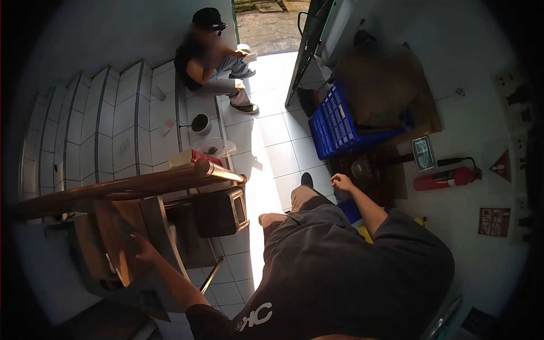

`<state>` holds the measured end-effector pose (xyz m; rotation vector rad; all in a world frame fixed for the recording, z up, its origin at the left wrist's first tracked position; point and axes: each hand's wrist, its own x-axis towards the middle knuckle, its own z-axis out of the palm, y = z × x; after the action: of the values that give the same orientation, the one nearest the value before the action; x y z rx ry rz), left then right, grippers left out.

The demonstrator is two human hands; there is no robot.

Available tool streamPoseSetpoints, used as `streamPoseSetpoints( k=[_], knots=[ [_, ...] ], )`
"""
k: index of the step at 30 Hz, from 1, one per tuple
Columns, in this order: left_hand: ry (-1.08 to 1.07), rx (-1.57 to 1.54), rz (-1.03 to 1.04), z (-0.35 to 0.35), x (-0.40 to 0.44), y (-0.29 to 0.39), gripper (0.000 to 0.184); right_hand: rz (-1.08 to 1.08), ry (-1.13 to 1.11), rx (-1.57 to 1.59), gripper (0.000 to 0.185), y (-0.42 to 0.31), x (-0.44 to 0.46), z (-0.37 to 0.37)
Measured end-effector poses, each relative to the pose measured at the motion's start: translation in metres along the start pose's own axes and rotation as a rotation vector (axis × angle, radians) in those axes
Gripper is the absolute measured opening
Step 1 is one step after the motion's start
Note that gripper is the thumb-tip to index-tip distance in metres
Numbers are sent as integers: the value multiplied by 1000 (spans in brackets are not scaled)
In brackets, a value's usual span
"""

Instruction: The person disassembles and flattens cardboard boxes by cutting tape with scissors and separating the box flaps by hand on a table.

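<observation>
Wooden board [114, 235] looks brown, slanted; left fingers [139, 243] spread nearby, right fingers [336, 180] loosely bent.

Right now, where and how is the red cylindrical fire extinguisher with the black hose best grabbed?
Probably by the narrow head of the red fire extinguisher, where the black hose joins, with the right hand from the room side: that looks easier to wrap than the wide body, and the pale wall stands behind.

Crate [334, 122] right of stairs [119, 136]
</observation>
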<state>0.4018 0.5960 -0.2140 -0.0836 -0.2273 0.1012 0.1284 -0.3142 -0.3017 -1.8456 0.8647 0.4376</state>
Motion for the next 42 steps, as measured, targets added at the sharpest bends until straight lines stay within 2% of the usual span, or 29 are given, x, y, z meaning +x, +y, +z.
streamPoseSetpoints(
  k=[1, 2, 4, 6, 7, 8, 9, 10, 11, 12, 13, 15, 16, 18, 19, 20, 24, 25, 26, 27, 28, 31, 34, 35, 36, 38, 39, 40, 42],
  knots=[
    [210, 190, 224, -4, -1, -10, 85, -18, 102, 3, 19, 10, -16, -10],
    [414, 382, 451, -10, -4, -20, 81, 45, 139, 159, 18, 37, -23, -14],
    [98, 433, 178, -57, -38, -33, 66, 192, 202, 384, 17, 62, -42, -9],
    [676, 427, 631, -63, -80, -123, 50, 280, 245, 488, 18, 84, -56, 7],
    [714, 341, 642, -83, -113, -157, 42, 283, 264, 517, 18, 106, -54, 18],
    [628, 344, 429, -121, -165, -179, 43, 202, 340, 504, 19, 117, -53, 25],
    [612, 351, 333, -136, -214, -233, 40, 121, 413, 491, 20, 126, -46, 30],
    [491, 387, 145, -153, -256, -283, 38, 122, 515, 543, 21, 129, -29, 26],
    [917, 188, 42, -157, -296, -330, 36, 131, 619, 605, 21, 134, -9, 22],
    [1267, 243, -13, -155, -328, -377, 38, 10, 721, 617, 19, 133, 19, 5],
    [1462, 411, -141, -147, -347, -414, 40, -86, 758, 593, 19, 114, 46, -28],
    [1585, 679, -414, -127, -370, -462, 45, -250, 810, 442, 16, 49, 85, -115],
    [1586, 776, -513, -118, -372, -478, 47, -327, 849, 266, 19, 9, 100, -163],
    [1536, 951, -635, -99, -365, -495, 51, -583, 1070, -239, 32, -69, 118, -249],
    [1502, 1031, -669, -90, -358, -502, 54, -577, 1146, -412, 36, -89, 137, -280],
    [1460, 1103, -687, -82, -347, -509, 56, -549, 1145, -503, 44, -118, 149, -308],
    [1266, 1327, -624, -71, -289, -545, 65, -608, 899, -565, 44, -113, 262, -391],
    [1217, 1352, -565, -73, -271, -556, 68, -652, 798, -557, 44, -111, 278, -396],
    [1164, 1370, -517, -79, -252, -569, 69, -655, 793, -549, 44, -106, 285, -394],
    [1109, 1385, -470, -86, -233, -582, 70, -574, 788, -611, 44, -100, 288, -389],
    [1065, 1385, -494, -91, -216, -596, 70, -494, 782, -678, 43, -95, 292, -386],
    [963, 1343, -558, -99, -191, -654, 66, -479, 858, -818, 51, -75, 289, -373],
    [816, 1314, -801, -91, -182, -705, 60, -528, 1010, -675, 56, -72, 252, -380],
    [738, 1370, -860, -92, -183, -717, 58, -524, 1016, -671, 56, -80, 229, -383],
    [774, 1295, -930, -92, -181, -726, 53, -532, 1017, -720, 61, -94, 200, -384],
    [645, 1240, -1106, -72, -166, -758, 47, -530, 1030, -773, 65, -122, 149, -384],
    [566, 1250, -1177, -51, -159, -779, 46, -628, 1043, -713, 69, -136, 126, -377],
    [450, 1265, -1246, -38, -153, -794, 46, -725, 1046, -652, 73, -151, 102, -367],
    [305, 1207, -1301, -31, -145, -814, 53, -745, 983, -536, 71, -184, 58, -333]
  ],
)
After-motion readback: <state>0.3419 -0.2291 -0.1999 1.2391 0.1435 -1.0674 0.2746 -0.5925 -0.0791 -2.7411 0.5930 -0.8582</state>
